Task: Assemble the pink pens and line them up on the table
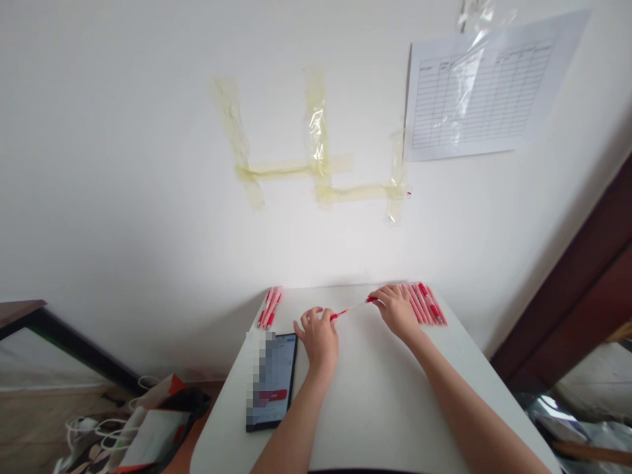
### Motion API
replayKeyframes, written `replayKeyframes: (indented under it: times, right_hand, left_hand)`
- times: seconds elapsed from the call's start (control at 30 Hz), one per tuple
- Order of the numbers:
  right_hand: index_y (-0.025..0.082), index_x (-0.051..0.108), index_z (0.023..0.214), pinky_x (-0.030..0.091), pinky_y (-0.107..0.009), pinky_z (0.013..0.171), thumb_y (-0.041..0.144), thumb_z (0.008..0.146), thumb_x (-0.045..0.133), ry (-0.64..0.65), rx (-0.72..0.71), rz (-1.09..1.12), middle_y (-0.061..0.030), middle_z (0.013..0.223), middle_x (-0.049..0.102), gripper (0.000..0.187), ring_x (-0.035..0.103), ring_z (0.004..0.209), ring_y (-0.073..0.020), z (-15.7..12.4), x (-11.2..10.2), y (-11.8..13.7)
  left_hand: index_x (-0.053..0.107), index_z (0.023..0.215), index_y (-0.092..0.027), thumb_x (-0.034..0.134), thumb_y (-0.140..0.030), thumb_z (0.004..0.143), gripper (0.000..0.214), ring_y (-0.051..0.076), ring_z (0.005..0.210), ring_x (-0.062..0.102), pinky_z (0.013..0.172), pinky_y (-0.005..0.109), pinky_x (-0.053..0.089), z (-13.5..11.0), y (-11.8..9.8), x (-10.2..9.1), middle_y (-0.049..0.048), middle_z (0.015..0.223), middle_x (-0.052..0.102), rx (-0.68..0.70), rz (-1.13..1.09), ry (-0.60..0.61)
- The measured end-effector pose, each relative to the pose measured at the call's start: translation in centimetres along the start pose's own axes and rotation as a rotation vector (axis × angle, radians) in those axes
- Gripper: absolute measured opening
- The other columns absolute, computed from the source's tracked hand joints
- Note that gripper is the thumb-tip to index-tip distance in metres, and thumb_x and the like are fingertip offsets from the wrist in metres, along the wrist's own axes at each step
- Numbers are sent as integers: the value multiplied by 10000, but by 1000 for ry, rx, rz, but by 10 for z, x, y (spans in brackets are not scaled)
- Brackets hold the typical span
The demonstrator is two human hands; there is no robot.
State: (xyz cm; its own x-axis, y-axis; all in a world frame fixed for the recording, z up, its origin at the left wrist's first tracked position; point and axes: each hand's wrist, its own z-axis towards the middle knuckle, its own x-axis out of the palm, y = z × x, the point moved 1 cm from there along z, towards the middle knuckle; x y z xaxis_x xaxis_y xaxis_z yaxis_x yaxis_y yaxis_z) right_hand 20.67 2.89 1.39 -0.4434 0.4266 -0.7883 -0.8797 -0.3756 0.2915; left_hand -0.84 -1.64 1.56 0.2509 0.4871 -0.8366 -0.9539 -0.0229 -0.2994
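Note:
Above the middle of the white table, my left hand [320,337] pinches a small red pen part [334,317]. My right hand [395,311], higher and to the right, has its fingers closed on another red pen part [372,299] with a dark end. Between the two parts runs a thin, partly clear pen refill [354,306], reddish toward the left. A row of pink and red pens [424,304] lies just beyond my right hand, which covers some of them. Several more pens [270,308] lie at the table's back left corner.
A phone [276,388] lies on the white table [375,408], left of my left forearm. Behind the table rises a wall [148,164] with yellowish tape [281,171] and a printed sheet [484,99]. Bags and white cables [103,428] are on the floor at left.

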Motion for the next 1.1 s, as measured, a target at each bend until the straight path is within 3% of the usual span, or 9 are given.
replayKeyframes:
  times: [0.6,0.83,1.1]
  right_hand:
    - [293,727,1077,338,-532,1078,283,1022,490,72,-153,65,-69,1043,707,244,548,1093,-264,0,3,15]
    - [295,723,1095,386,-474,1039,288,1038,438,101,-158,125,-66,1019,694,291,548,1062,-249,-1,3,18]
    - [264,657,1186,351,-505,1090,265,1042,403,195,-93,188,-65,978,699,292,573,1093,-242,0,1,20]
  left_hand:
    - [741,963,-299,586,-256,915,168,259,1245,488,1161,584,284,1,-8,0,59,1218,631,85,-186,42]
    - [745,949,-274,581,-213,902,181,259,1235,491,1143,539,312,2,-6,-1,68,1209,632,68,-230,69]
    - [739,934,-276,596,-216,900,159,264,1246,494,1142,554,306,2,-6,-1,66,1211,636,38,-207,46]
